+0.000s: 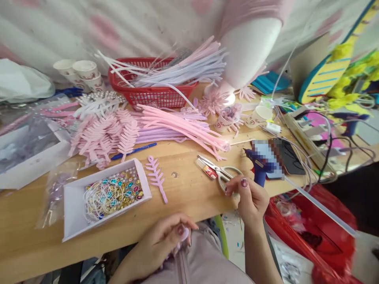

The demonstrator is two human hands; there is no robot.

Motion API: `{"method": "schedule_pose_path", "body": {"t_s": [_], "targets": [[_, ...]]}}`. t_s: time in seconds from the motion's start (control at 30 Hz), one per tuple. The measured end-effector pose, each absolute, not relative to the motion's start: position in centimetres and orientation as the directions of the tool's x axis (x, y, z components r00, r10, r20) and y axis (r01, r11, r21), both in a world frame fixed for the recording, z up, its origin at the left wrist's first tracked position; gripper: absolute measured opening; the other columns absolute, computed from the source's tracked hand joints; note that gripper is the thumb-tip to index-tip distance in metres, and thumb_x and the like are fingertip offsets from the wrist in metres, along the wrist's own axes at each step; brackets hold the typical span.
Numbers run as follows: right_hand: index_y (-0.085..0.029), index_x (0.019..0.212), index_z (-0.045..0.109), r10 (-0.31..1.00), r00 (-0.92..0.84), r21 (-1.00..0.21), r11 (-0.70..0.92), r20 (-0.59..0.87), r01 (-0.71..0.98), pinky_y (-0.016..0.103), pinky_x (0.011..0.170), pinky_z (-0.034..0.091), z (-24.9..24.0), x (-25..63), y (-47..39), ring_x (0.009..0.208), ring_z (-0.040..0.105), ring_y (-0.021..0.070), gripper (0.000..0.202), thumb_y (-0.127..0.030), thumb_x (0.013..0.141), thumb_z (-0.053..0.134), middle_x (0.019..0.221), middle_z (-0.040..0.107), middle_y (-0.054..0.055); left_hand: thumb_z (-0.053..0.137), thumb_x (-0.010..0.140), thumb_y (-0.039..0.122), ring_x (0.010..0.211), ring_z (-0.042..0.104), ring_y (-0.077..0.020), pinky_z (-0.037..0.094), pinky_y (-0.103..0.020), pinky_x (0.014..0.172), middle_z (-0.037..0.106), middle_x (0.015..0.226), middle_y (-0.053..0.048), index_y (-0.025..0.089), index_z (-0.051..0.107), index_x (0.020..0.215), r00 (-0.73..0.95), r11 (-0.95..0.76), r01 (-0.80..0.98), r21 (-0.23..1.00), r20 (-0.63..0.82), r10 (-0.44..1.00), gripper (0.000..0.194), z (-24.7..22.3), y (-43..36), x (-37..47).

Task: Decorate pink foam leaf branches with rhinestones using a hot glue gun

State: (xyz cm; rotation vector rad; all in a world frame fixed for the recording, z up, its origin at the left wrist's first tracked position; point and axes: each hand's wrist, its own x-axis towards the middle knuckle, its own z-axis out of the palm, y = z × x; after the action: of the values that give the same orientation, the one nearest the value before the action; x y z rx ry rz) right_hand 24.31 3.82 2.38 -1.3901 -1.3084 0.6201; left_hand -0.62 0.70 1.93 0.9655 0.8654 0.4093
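Low in front of my body, my left hand (161, 240) is closed, its thumb and fingers pressed on a small pale lilac piece (185, 234) mostly hidden by the fingers. My right hand (251, 197) is raised at the table's front edge with fingers curled in a pinch. Its fingertips overlap the handles of the scissors (219, 170); whether they touch them or hold something thin, I cannot tell. A blue glue gun (260, 163) is just beyond this hand. One lilac leafy pipe-cleaner sprig (155, 177) lies on the table, left of the scissors.
A white box (68, 205) holds beads and gems. Behind it lie pink leafy sprigs (100, 136) and pink pipe cleaners (183, 128). A red basket (156, 94) carries more stems. Paper cups (85, 70), a phone (288, 156), cables and a red bag (334, 213) surround the work area.
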Motion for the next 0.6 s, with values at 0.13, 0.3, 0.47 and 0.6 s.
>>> {"method": "schedule_pose_path", "body": {"t_s": [0.13,0.3,0.47,0.6], "targets": [[-0.021,0.066,0.067,0.881,0.332,-0.904,0.204,0.337,0.376,0.032,0.052,0.040,2.0,24.2,2.6,0.048,0.053,0.0155,0.049,-0.048,0.101,0.046,0.054,0.058,0.002,0.066,0.079,0.070,0.091,0.057,-0.0204,0.046,-0.030,0.081,0.061,0.115,-0.009,0.024,0.068,0.123,0.724,0.475,0.045,0.879,-0.356,0.591,0.064,1.9,-1.1,-2.1],[-0.020,0.066,0.067,0.916,0.281,-0.905,0.164,0.287,0.392,0.029,0.050,0.039,1.5,24.5,1.1,0.046,0.050,0.0140,0.054,-0.053,0.101,0.043,0.052,0.056,0.001,0.070,0.082,0.061,0.102,0.062,-0.0253,0.048,-0.035,0.090,0.064,0.119,-0.010,0.027,0.074,0.120,0.730,0.553,0.028,0.833,-0.395,0.558,0.052,0.9,-3.3,-2.9],[-0.019,0.066,0.065,0.938,0.232,-0.904,0.150,0.259,0.401,0.027,0.047,0.033,1.8,25.5,0.1,0.043,0.042,0.0117,0.055,-0.055,0.101,0.043,0.047,0.046,-0.003,0.067,0.087,0.057,0.112,0.065,-0.0285,0.048,-0.040,0.100,0.073,0.118,-0.010,0.026,0.078,0.113,0.558,0.629,-0.118,0.768,-0.473,0.682,0.042,0.3,-4.5,-3.4],[-0.019,0.051,0.051,0.980,0.067,-0.904,0.144,0.186,0.404,0.026,0.047,0.026,1.8,24.7,-0.2,0.045,0.035,0.0101,0.057,-0.052,0.097,0.054,0.047,0.037,-0.004,0.056,0.090,0.065,0.072,0.066,-0.0192,0.050,-0.026,0.054,0.072,0.101,-0.010,0.023,0.063,0.134,0.531,0.567,-0.095,0.819,-0.440,0.725,0.061,0.9,-3.1,-2.8]]}}
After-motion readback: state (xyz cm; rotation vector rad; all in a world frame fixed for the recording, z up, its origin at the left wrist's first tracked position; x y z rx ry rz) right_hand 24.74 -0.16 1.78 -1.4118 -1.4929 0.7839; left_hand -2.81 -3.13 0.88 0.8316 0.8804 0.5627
